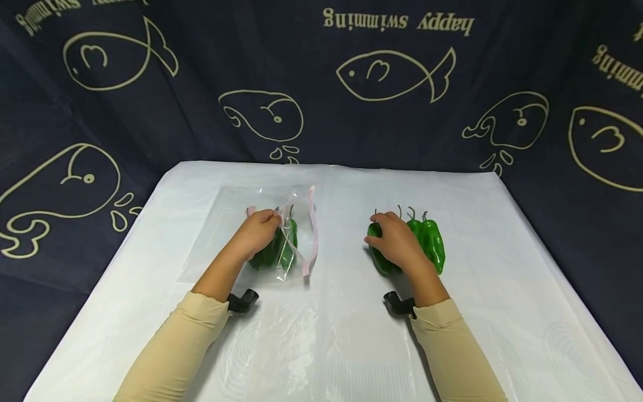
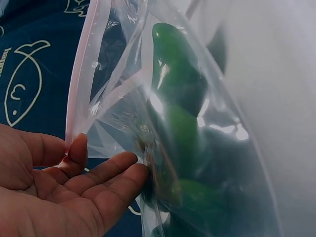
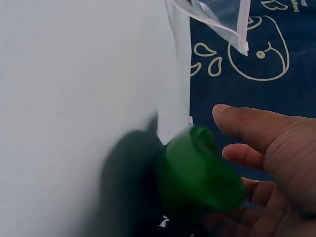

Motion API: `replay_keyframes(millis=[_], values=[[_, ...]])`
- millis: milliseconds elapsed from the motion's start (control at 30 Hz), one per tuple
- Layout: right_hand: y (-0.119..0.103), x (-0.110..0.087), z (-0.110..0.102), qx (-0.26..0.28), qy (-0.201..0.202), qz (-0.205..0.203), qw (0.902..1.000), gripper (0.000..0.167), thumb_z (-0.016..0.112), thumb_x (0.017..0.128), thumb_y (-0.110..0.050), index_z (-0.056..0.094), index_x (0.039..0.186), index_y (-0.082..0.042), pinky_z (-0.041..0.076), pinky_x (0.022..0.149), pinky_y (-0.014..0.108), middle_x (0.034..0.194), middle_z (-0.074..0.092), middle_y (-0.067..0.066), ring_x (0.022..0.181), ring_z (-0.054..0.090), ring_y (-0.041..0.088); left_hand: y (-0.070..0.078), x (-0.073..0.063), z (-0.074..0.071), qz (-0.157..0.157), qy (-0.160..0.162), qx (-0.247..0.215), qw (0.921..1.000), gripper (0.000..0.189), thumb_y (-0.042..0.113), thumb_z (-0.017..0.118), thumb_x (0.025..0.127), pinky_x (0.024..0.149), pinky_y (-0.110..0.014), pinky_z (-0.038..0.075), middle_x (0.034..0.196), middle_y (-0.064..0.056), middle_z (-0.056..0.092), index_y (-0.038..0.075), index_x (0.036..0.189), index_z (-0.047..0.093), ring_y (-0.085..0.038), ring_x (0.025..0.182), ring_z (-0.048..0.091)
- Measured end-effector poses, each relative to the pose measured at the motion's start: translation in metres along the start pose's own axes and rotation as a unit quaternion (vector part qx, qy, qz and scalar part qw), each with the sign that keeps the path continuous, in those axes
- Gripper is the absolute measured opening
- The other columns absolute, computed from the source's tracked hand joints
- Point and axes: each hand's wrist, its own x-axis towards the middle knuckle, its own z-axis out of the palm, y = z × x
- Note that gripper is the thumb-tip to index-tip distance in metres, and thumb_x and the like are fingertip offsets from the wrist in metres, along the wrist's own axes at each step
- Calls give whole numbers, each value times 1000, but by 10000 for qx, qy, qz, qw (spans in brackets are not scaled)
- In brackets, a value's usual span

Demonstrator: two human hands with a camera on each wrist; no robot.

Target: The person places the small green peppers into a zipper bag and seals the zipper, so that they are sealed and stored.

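Observation:
My left hand (image 1: 257, 233) pinches the pink-edged mouth of a clear zip bag (image 1: 213, 229) between thumb and forefinger; its other fingers reach out loosely against the plastic. Inside the bag lie several green peppers (image 2: 177, 84), seen through creased film. Over on the right, my right hand (image 1: 399, 241) hovers at a row of green peppers with thin stems (image 1: 433, 245). Its thumb and fingers are spread beside the leftmost pepper (image 3: 197, 173), the thumb standing apart from it. The palm hides part of that row in the head view.
A white cover lies over the table (image 1: 346, 234), with faint embossed patterns towards the front. Behind and at the sides hangs a dark blue cloth (image 1: 321, 134) with fish and whale drawings. Black wrist mounts (image 1: 243, 301) sit below each hand.

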Motion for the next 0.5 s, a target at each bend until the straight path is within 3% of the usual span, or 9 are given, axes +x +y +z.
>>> replay_keyframes(millis=[233, 500], values=[[-2, 1, 6, -272, -4, -49, 9996, 59, 77, 88, -21, 53, 137, 0, 44, 97, 54, 136, 47, 26, 122, 48, 45, 4, -1, -1, 13, -34, 106, 9999, 33, 20, 40, 107, 53, -31, 31, 68, -5, 38, 7, 77, 46, -18, 58, 34], [-2, 3, 6, -53, -218, 235, 9995, 67, 76, 89, -22, 44, 144, 1, 43, 98, 54, 139, 43, 28, 122, 49, 43, 6, -1, 0, -13, -73, 50, 10000, 33, 19, 40, 107, 51, -29, 29, 66, -3, 36, 7, 77, 44, -17, 56, 32]])
